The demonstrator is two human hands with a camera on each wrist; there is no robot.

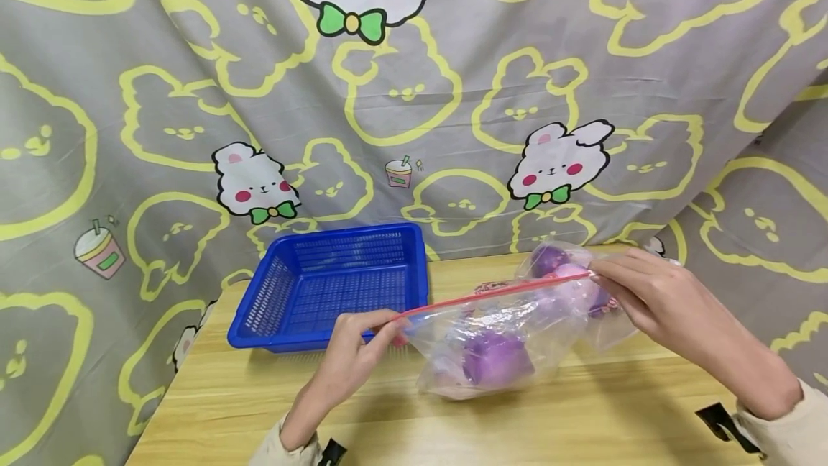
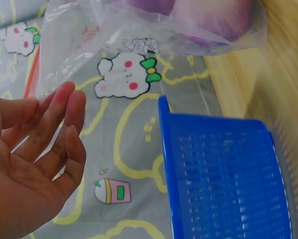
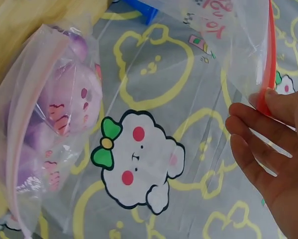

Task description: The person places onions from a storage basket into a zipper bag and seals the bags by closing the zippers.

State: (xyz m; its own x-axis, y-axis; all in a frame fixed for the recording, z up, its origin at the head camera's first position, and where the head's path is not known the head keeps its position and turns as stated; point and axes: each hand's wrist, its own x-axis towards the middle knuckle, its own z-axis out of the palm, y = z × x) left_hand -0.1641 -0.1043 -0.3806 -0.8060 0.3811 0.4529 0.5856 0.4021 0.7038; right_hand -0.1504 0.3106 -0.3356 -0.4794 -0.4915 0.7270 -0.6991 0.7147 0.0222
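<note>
A clear zip bag [image 1: 440,372] with a red zip strip [image 1: 491,298] hangs stretched between both hands, low over the table. My left hand [image 1: 352,351] pinches the left end of the strip between thumb and fingertip, its other fingers loosely bent in the left wrist view. At the far end my right hand [image 1: 673,300] pinches the strip's right corner. Inside the bag rests a round purple thing [image 1: 497,359]. Behind it, near the right hand, stands a second clear bag [image 3: 19,134] holding several purple and pinkish round things [image 3: 71,99], partly hidden by the first bag in the head view.
A blue plastic basket [image 1: 284,340] with slotted walls stands at the back left of the wooden table [image 1: 213,394], close to the left hand. A grey curtain [image 1: 453,106] printed with cartoon animals hangs behind the table.
</note>
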